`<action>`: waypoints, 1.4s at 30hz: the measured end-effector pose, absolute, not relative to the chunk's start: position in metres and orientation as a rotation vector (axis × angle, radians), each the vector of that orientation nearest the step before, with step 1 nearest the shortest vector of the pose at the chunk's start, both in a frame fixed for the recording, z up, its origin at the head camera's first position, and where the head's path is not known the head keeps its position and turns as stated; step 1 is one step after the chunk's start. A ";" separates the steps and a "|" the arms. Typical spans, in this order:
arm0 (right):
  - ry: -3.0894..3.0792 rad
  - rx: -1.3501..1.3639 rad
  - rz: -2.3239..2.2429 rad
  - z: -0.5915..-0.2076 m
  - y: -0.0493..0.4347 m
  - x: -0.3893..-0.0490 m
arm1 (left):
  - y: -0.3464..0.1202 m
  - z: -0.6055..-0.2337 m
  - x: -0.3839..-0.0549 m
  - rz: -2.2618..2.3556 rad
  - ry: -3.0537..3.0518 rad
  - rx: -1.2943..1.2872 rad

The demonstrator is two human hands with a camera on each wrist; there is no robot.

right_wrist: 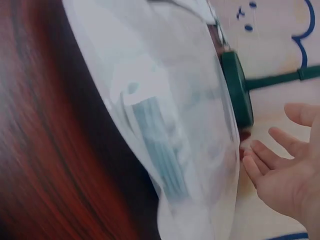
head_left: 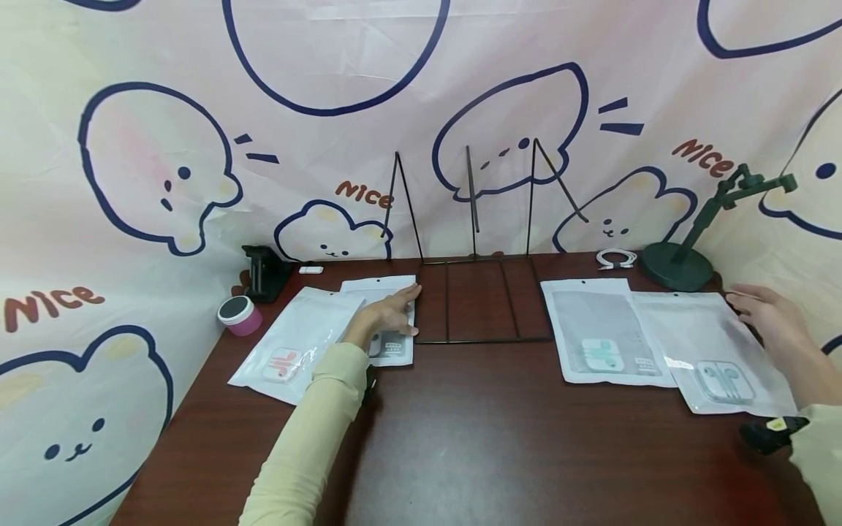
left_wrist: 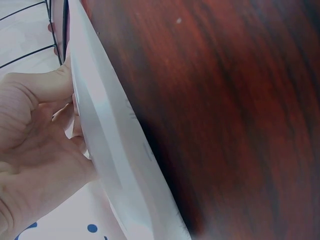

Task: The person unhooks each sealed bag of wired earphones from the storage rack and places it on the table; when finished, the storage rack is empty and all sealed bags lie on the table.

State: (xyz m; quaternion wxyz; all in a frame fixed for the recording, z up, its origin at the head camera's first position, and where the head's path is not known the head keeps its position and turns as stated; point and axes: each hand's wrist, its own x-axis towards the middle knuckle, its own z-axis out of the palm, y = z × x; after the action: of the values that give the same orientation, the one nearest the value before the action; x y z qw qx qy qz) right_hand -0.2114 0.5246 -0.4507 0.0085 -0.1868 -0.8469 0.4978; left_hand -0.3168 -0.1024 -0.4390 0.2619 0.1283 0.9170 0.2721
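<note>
My left hand (head_left: 384,315) lies over a white zip pouch (head_left: 368,286) of boxed earphones at the back left, its fingers reaching toward the pouch's right edge. In the left wrist view its thumb and fingertips touch the pouch (left_wrist: 112,135). Overlapping this one is another pouch (head_left: 314,321) with pink earphones. My right hand (head_left: 770,320) hovers with loose fingers by the right edge of a pouch (head_left: 684,329) with pale earphones; the right wrist view shows nothing in its palm. Beside that pouch is one with greenish earphones (head_left: 601,355).
A black wire rack (head_left: 483,341) stands at the back middle, between the pouch pairs. Near the right wall are a green stand (head_left: 677,267) and a coiled white cable (head_left: 616,258). A pink jar (head_left: 240,315) and a black holder (head_left: 264,274) stand at the left edge.
</note>
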 end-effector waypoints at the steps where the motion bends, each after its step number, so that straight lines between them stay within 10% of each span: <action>1: -2.655 -0.558 1.567 -0.449 0.522 -0.211 | -0.102 -0.438 -0.316 0.740 2.479 0.346; 42: -2.896 0.203 0.817 -0.410 0.440 -0.210 | -0.093 -0.412 -0.307 0.492 2.664 0.632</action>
State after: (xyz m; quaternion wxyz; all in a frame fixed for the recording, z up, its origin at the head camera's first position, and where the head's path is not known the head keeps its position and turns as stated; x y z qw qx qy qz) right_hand -0.2099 0.4396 -0.4100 0.0627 0.0671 -0.9584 0.2704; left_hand -0.3075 -0.0925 -0.4121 0.1788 0.2237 0.9422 0.1740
